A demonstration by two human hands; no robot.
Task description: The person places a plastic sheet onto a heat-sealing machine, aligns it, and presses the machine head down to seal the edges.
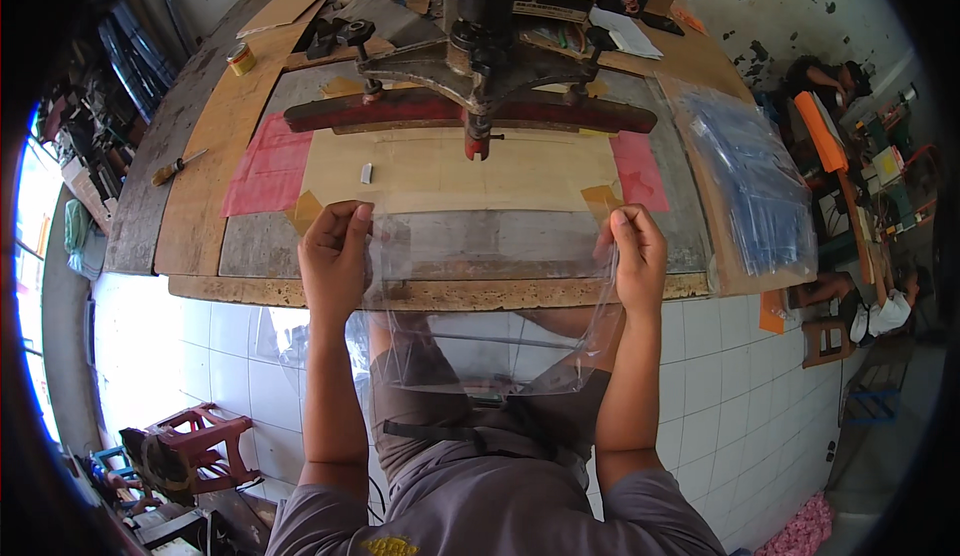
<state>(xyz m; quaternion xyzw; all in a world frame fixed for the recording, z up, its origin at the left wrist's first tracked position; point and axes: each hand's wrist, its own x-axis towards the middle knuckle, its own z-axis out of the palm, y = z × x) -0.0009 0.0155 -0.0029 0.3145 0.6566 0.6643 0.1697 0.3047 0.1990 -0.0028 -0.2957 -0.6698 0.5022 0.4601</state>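
Between my two hands a clear plastic sheet (490, 346) is stretched, sagging over the table's front edge toward my lap. My left hand (337, 251) pinches its left upper corner between thumb and fingers. At the opposite corner my right hand (635, 246) grips it the same way. Just beyond lies a cream-coloured sheet (450, 171) on the press bed, with a pink piece (265, 164) at its left end and another pink piece (640, 169) at its right. A small whitish piece (367, 173) rests on the cream sheet. Above it hangs the red press bar (400, 114).
Stacked clear plastic sheets (750, 186) lie at the table's right. A screwdriver-like tool (178, 167) and a small tin (240, 58) are on the left boards. The press head (475, 66) overhangs the middle. A red stool (205, 446) stands lower left; people sit far right.
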